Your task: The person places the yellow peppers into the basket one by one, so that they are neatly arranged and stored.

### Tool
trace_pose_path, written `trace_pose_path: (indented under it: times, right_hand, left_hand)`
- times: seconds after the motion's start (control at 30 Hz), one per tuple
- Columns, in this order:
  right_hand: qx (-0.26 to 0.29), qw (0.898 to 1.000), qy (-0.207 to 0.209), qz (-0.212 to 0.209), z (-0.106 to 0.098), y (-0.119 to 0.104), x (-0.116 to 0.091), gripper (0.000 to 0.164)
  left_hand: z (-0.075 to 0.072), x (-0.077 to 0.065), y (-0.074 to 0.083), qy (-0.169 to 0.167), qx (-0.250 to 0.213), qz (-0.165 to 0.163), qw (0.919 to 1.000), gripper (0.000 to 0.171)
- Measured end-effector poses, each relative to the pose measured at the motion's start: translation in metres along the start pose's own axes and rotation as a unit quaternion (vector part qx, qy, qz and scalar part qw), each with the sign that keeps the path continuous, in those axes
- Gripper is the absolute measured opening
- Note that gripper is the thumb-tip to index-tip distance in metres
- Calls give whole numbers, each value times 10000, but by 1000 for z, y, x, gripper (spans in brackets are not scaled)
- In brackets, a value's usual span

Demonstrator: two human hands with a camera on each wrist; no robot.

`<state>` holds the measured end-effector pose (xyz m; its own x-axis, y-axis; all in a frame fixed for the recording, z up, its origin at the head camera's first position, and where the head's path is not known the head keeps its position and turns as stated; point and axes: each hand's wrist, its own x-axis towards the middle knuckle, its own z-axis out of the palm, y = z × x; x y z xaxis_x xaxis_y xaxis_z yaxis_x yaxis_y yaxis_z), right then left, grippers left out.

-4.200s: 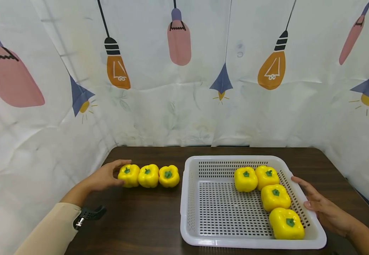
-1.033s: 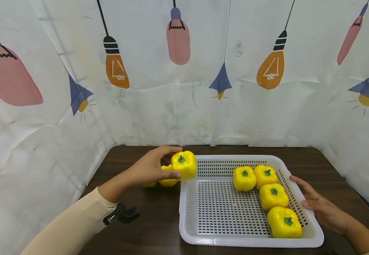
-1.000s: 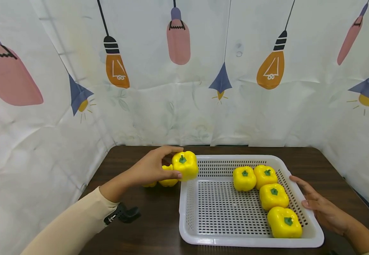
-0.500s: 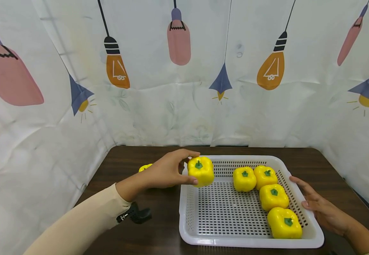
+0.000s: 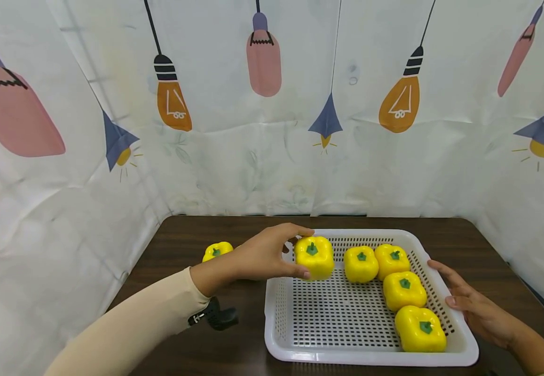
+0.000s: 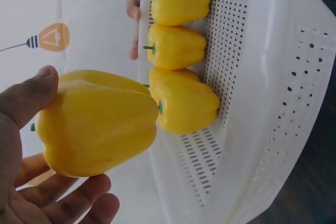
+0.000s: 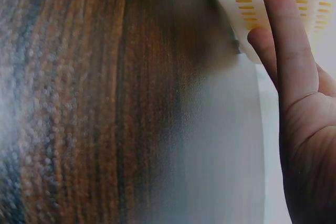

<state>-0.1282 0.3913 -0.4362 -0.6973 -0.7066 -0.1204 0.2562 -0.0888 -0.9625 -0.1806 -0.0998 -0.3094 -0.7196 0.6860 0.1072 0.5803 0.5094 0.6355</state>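
Observation:
Fingers and thumb of my left hand grip a yellow bell pepper by its sides, above the left part of a white perforated basket. In the left wrist view, the held pepper hangs clear of the basket floor. Several more bell peppers sit along the basket's right side, green stems showing. My right hand rests against the basket's outer right wall; in the right wrist view its fingers look straight. Behind my left wrist, another bell pepper lies on the table, partly covered.
The dark wooden table carries the basket on its right half. A white curtain printed with lamps stands behind the table and along both sides. A black strap with a device is on my left wrist.
My left hand has taken a bell pepper from the row on the table and carried it rightward over the basket. My right hand has stayed at the basket's right side.

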Motion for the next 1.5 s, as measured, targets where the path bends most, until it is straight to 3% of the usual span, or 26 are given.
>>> trace_pose_path:
  times: [0.57,1.1,1.5]
  right_hand:
    - [-4,9999,-113,-5,-2,0,1,69]
    - [49,9998,-172,-7,-3,1,1,69]
    - [57,9999,-117,-7,-2,1,1,68]
  left_hand:
    - [22,25,8,-81,281,142,9995,79]
    - [46,50,17,-537,99,-27,9985,75]
    - [63,61,26,-668,483,-20,9966,81]
